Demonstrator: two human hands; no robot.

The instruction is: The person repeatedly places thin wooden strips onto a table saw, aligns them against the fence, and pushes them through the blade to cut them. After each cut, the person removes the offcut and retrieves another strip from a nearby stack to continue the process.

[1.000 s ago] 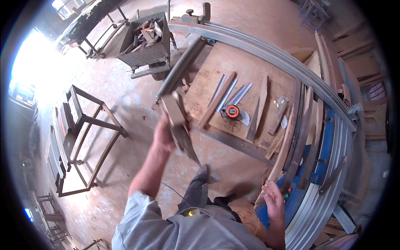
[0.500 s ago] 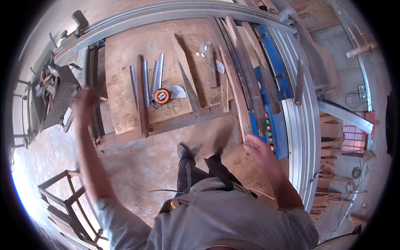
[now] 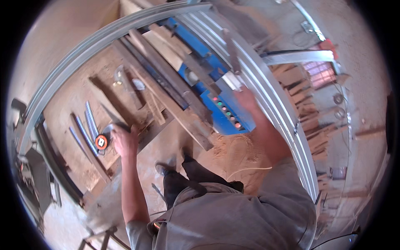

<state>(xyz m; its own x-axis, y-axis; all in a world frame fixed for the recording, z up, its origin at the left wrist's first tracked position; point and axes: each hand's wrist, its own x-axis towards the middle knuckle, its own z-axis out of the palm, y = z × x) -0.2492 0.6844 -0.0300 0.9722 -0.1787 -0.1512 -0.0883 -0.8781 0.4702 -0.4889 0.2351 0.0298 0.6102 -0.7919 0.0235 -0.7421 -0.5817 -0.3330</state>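
My left hand (image 3: 124, 141) is over the front edge of the wooden board, right of an orange-and-black tape measure (image 3: 101, 142). Its thumb and fingers look apart, close to the pointed end of a dark wood strip (image 3: 115, 115); motion blurs whether they touch. To the right, my right hand (image 3: 246, 99) reaches past the blue machine (image 3: 231, 123) and its row of coloured buttons. Its fingertips are by a pale metal piece (image 3: 231, 81) next to the silver rail, and are too blurred to show a grip.
Long wooden strips (image 3: 166, 110) lie slantwise between the board and the blue machine. Several blue-white rulers (image 3: 91, 121) rest near the tape measure. A ribbed silver rail (image 3: 266, 114) runs along the right, with stacked wood pieces (image 3: 306, 112) beyond it. Sawdust (image 3: 231, 152) covers the floor nearby.
The view has turned and shifted right. My left hand has come from beyond the board's left side to its front edge; my right hand has moved from a strip's near end to the silver rail.
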